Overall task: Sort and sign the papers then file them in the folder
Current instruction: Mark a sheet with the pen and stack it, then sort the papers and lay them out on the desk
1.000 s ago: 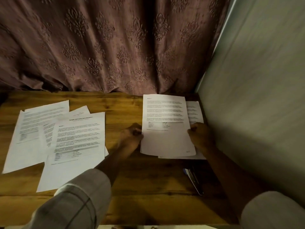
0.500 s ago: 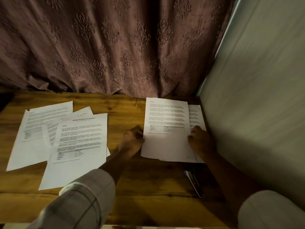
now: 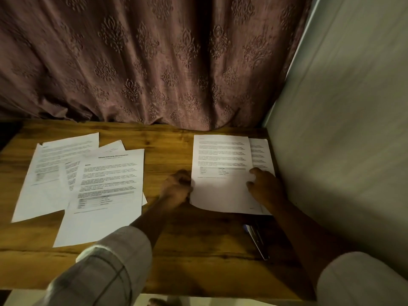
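A wooden desk (image 3: pixel 198 239) fills the lower half of the frame. At the right of the middle lies a top sheet (image 3: pixel 220 173) over a second sheet (image 3: pixel 261 153); only a strip of the second one peeks out on the right. The left hand (image 3: pixel 176 188) is curled at the left edge of the top sheet and seems to pinch it, but the fingertips are blurry and I cannot tell for sure. The right hand (image 3: pixel 265 186) lies flat on the right side of both sheets, fingers spread, pressing down and not gripping.

At the left of the frame three more papers (image 3: pixel 88 180) lie fanned out, one over another. The middle one is mostly covered. The print on all the sheets is too blurry to read.

Below the right hand a dark, thin thing (image 3: pixel 257 241) sits in shadow; part of it is under the sheets, and I cannot tell what it is.

A curtain (image 3: pixel 154 58) hangs across the top. A pale wall (image 3: pixel 342 129) stands on the right. Both sleeves are cut off at the bottom edge.
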